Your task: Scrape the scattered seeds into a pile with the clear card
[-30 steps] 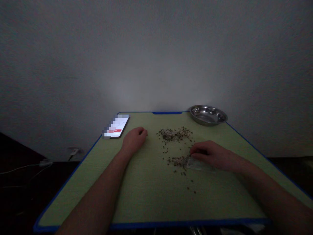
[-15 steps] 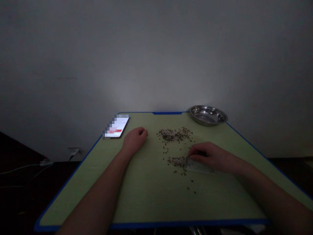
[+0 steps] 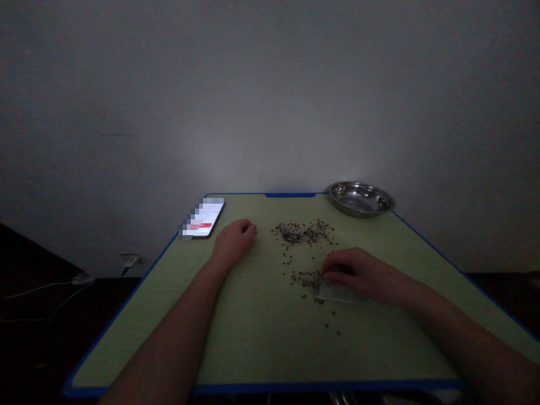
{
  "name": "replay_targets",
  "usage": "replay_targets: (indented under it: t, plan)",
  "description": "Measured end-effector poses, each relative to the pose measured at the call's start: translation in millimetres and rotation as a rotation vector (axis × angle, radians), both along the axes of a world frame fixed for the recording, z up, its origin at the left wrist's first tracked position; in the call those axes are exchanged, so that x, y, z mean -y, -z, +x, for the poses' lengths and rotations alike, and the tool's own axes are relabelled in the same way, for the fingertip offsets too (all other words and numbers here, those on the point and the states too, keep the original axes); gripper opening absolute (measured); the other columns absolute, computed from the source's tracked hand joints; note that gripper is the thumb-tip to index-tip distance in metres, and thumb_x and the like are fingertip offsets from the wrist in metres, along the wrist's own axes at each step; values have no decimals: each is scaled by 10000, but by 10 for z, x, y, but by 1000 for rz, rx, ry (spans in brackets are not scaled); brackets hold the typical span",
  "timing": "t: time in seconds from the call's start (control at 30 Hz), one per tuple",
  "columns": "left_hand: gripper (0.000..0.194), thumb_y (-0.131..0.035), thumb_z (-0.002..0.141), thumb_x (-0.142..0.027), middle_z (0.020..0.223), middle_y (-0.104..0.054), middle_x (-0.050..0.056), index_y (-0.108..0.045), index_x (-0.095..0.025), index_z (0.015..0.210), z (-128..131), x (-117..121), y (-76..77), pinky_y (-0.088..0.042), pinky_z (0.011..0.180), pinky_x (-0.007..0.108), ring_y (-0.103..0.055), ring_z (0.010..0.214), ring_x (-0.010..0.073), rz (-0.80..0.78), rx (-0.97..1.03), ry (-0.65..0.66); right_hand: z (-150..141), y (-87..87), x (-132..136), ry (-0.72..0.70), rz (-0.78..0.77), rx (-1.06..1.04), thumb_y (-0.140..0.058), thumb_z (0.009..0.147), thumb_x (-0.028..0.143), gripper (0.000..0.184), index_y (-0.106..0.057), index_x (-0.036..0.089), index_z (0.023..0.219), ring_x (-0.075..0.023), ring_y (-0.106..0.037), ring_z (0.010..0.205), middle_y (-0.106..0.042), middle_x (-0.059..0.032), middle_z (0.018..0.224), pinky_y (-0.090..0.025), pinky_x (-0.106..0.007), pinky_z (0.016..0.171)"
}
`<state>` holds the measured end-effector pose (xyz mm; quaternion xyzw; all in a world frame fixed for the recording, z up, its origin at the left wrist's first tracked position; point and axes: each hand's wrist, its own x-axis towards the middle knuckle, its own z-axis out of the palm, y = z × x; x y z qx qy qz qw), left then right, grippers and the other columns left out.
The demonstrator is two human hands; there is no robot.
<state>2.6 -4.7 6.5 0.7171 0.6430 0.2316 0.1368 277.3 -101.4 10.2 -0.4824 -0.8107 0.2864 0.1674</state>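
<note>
Small dark seeds (image 3: 304,233) lie scattered on a green table (image 3: 253,326) with a blue edge. My right hand (image 3: 358,273) rests curled on the table, fingers pressed on a flat whitish card (image 3: 333,292) whose left edge touches a smaller heap of seeds (image 3: 304,278). My left hand (image 3: 233,242) lies on the table as a loose fist, left of the seeds, with nothing seen in it. A few single seeds (image 3: 331,327) are strewn nearer to me.
A lit phone (image 3: 201,220) lies at the table's far left corner. A steel bowl (image 3: 361,198) stands at the far right corner. A pale wall rises behind the table. Cables and a plug (image 3: 80,278) lie on the dark floor at left.
My right hand has slid the card a little to the left, pushing the near heap of seeds together. My left hand has stayed in place.
</note>
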Motion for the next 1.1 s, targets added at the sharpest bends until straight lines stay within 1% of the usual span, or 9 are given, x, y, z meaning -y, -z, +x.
replay_targets:
  t: [0.13, 0.27, 0.47, 0.73, 0.83, 0.93, 1.1]
  plan:
    - [301, -398, 807, -364, 684, -625, 36, -635, -191, 740, 2, -5, 10, -290, 559, 290, -533, 655, 174, 12, 5, 10, -46, 16, -1, -4, 52, -13, -560, 877, 270, 178, -710, 175, 871, -148, -587, 677, -687, -31, 765, -429, -260, 623]
    - [299, -396, 807, -363, 696, -626, 35, -631, -196, 731, -1, -9, 17, -290, 563, 294, -528, 658, 174, 18, -3, 11, -65, 35, -10, -6, 105, -9, -564, 872, 245, 159, -706, 174, 851, -150, -588, 672, -685, -31, 756, -425, -262, 620]
    - [308, -397, 816, -372, 745, -647, 43, -640, -198, 743, -1, -14, 20, -305, 571, 290, -544, 695, 179, 19, -23, 1, -87, 52, -29, -1, 146, -14, -571, 871, 224, 135, -695, 177, 842, -149, -592, 678, -685, -30, 761, -423, -262, 631]
    - [303, -399, 826, -352, 763, -661, 51, -648, -193, 757, 12, -6, 11, -317, 573, 281, -564, 711, 183, 6, -34, -4, -141, 30, -52, 41, 224, 81, -520, 904, 228, 163, -675, 179, 889, -171, -598, 733, -693, -52, 822, -422, -290, 678]
    - [312, -399, 833, -354, 764, -666, 49, -658, -192, 770, 14, 0, 9, -318, 576, 278, -562, 702, 178, 2, -40, 1, -147, -10, -51, 37, 222, 104, -518, 895, 210, 153, -663, 181, 859, -167, -581, 718, -681, -47, 803, -409, -284, 662]
    - [306, -403, 832, -349, 778, -668, 51, -660, -192, 775, 18, 4, 10, -323, 586, 278, -567, 716, 179, 7, -42, -2, -158, -49, -39, 19, 184, 100, -519, 886, 192, 148, -654, 177, 829, -152, -568, 680, -669, -35, 766, -395, -267, 630]
    - [305, -399, 837, -346, 786, -669, 59, -651, -189, 767, 28, 16, 0, -320, 584, 281, -564, 719, 184, 4, -54, -1, -230, -59, -30, 20, 151, 93, -550, 871, 198, 120, -662, 180, 833, -149, -580, 685, -681, -32, 773, -394, -261, 630]
